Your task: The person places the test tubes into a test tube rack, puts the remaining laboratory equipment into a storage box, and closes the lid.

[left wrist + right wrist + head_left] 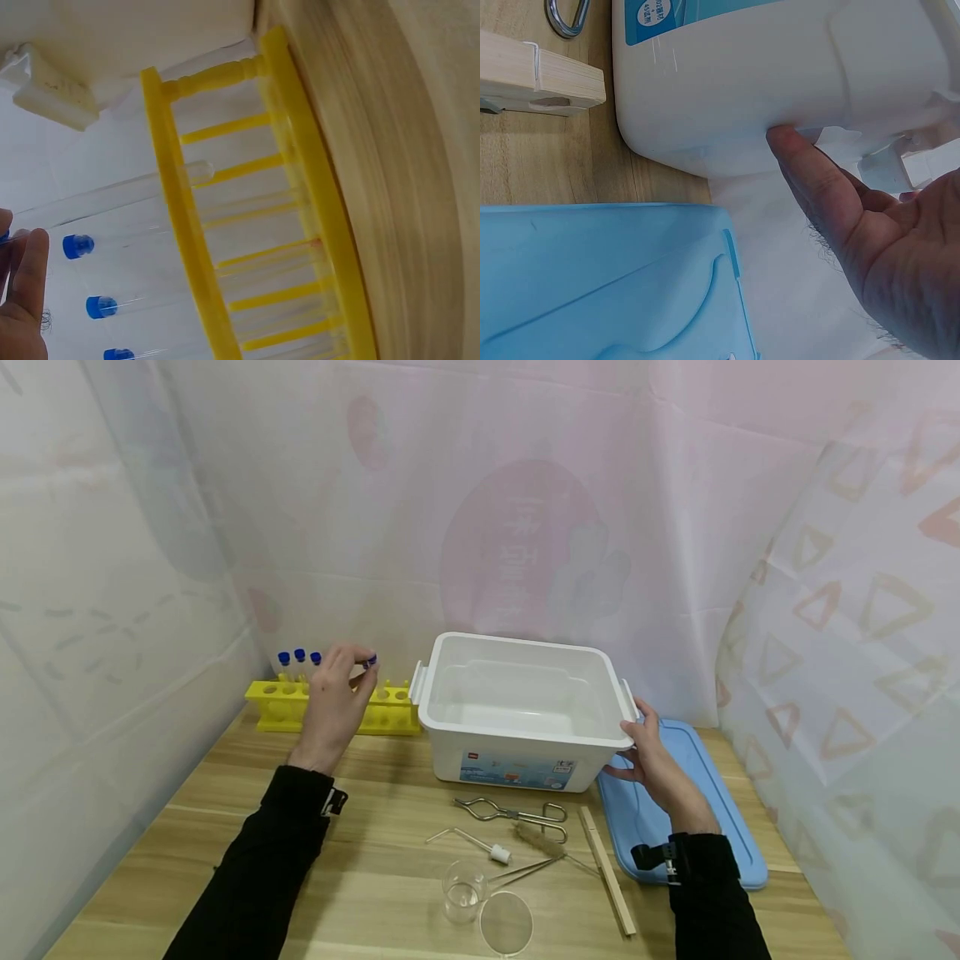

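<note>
My left hand (333, 702) pinches a blue-capped test tube (105, 199) near its top. The tube's rounded lower end passes through the upper plate of a yellow test tube rack (390, 722), as the left wrist view shows. Several other tubes with blue caps (101, 307) stand in the rack. On the right, my right hand (656, 768) grips a white plastic storage box (446, 758) at its right handle, one digit pressing the wall below the rim. No contents show inside the box. Part of this hand's fingers is hidden behind the handle.
A blue lid (682, 743) lies right of the box. In front are crucible tongs (510, 813), a bent glass tube with white stopper (470, 841), a brush (536, 837), tweezers (525, 871), a beaker (463, 893), a clear disc (506, 925) and a wooden clamp (607, 872).
</note>
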Demonstrator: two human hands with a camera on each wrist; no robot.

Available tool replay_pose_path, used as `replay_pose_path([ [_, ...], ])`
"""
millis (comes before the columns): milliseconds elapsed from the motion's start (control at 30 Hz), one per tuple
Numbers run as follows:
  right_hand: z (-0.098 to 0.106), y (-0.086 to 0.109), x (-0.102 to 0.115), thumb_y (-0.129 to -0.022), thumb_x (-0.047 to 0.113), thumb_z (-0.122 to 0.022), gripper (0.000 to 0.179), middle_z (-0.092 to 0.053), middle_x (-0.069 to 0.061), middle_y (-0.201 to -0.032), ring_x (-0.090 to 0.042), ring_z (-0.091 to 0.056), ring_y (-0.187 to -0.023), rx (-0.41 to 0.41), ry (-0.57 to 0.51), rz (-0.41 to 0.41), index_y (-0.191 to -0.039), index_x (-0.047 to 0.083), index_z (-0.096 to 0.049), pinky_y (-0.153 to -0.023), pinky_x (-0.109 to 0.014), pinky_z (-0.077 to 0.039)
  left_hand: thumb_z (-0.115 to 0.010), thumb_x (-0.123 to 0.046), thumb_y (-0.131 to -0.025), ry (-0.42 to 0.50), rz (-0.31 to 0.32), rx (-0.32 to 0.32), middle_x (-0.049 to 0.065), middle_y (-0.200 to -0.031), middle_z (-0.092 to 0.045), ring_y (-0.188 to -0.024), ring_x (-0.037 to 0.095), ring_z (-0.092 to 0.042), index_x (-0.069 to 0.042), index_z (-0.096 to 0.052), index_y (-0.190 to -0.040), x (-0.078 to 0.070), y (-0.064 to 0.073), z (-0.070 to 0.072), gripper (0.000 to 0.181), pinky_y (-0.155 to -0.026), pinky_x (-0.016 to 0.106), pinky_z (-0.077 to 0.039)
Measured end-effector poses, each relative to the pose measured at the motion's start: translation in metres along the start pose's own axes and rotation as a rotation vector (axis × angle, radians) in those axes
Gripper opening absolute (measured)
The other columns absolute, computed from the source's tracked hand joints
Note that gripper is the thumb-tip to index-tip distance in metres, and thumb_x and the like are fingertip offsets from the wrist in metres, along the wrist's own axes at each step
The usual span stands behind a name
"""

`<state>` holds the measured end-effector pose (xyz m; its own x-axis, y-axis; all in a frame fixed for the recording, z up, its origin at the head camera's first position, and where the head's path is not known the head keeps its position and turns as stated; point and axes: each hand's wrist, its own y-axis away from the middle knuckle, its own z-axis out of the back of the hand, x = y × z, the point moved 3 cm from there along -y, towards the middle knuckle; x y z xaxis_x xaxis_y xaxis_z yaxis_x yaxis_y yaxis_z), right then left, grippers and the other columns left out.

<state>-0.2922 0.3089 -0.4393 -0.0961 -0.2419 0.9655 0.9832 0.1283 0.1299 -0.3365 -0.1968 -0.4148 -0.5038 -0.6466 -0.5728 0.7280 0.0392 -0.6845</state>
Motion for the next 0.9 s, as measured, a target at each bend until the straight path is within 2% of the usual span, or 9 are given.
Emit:
replay_pose_path([
  [367,0.001,0.000,-0.001,-0.123,0.051,-0.040,0.084,-0.022,-0.025,-0.192,-0.053,-0.044,-0.172,-0.004,0.000,-0.005,-0.184,0.039,0.018,-0.123,-0.070,-0.060,-0.066,-0.010,-0.120,0.013,0.040,0.034,0.017,-0.140,-0.067,-0.139,0.035,-0.068,-0.005,-0.071,-0.138,0.016,0.006,-0.010,0.020,-0.114,0.046,-0.069],
  [633,0.000,0.001,-0.001,-0.123,0.051,-0.040,0.085,-0.021,-0.025,-0.192,-0.053,-0.043,-0.173,-0.002,0.008,0.001,-0.184,0.039,0.018,-0.123,-0.070,-0.059,-0.063,-0.014,-0.122,0.014,0.053,0.064,0.018,-0.145,-0.064,-0.142,0.035,-0.067,-0.006,-0.069,-0.143,0.020,0.011,-0.015,0.023,-0.117,0.045,-0.068],
  [900,0.000,0.001,0.000,-0.123,0.048,-0.039,0.084,-0.023,-0.027,-0.191,-0.053,-0.043,-0.173,0.004,0.018,0.008,-0.184,0.038,0.018,-0.120,-0.063,-0.064,-0.065,-0.011,-0.120,0.009,0.069,0.076,0.019,-0.145,-0.066,-0.137,0.037,-0.069,-0.005,-0.071,-0.144,0.023,0.011,-0.016,0.025,-0.113,0.049,-0.069],
])
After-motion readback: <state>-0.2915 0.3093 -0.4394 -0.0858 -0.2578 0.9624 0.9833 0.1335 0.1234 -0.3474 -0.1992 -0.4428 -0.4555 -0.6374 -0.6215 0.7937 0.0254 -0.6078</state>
